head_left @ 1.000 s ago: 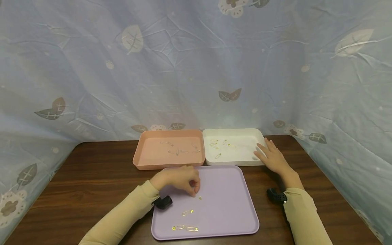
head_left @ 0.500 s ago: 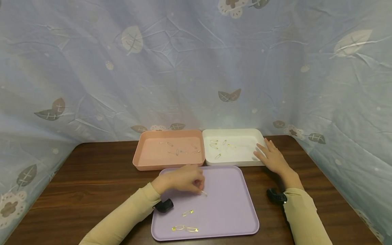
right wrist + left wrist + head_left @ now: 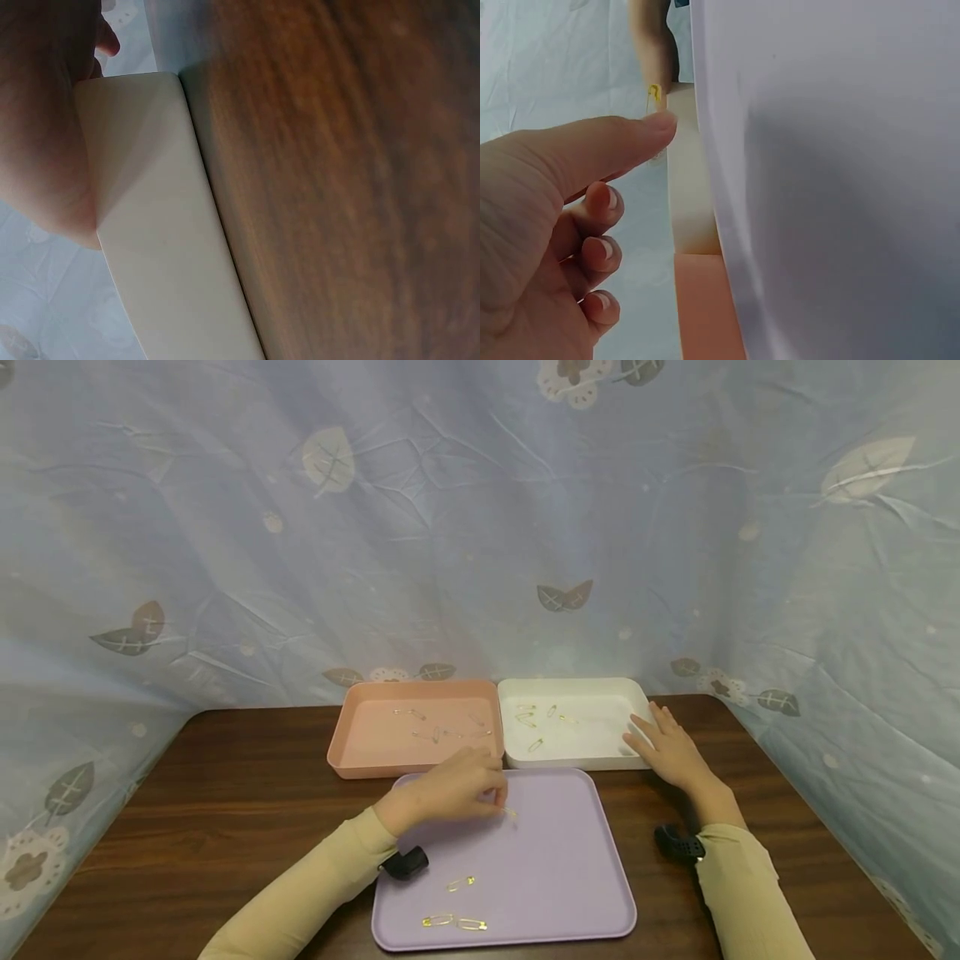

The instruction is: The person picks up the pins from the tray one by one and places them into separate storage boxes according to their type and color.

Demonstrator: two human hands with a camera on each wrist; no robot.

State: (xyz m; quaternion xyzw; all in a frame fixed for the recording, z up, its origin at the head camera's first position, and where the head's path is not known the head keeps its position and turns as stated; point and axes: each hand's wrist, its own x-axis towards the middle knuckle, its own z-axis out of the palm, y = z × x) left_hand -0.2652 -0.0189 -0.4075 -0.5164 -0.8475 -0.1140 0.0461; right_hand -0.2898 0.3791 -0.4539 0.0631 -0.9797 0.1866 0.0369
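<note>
My left hand [image 3: 461,787] is over the upper part of the lilac tray [image 3: 558,885] and pinches a gold safety pin [image 3: 655,93] between thumb and forefinger. The pin's yellow cap sticks out past the thumb tip in the left wrist view. Lower on that tray lie three more gold safety pins [image 3: 461,884]. My right hand [image 3: 666,745] rests with spread fingers on the right rim of the white tray [image 3: 600,739]. Several gold safety pins [image 3: 535,745] lie in the white tray.
A pink tray [image 3: 367,743] with several silver safety pins [image 3: 437,735] stands left of the white one, side by side. Both are just behind the lilac tray on a dark wooden table [image 3: 225,793]. A patterned blue curtain [image 3: 450,568] hangs behind the table.
My left hand has picked the small safety pin up off the lilac tray and moved with it up and to the right. My right hand stays at the white tray's rim.
</note>
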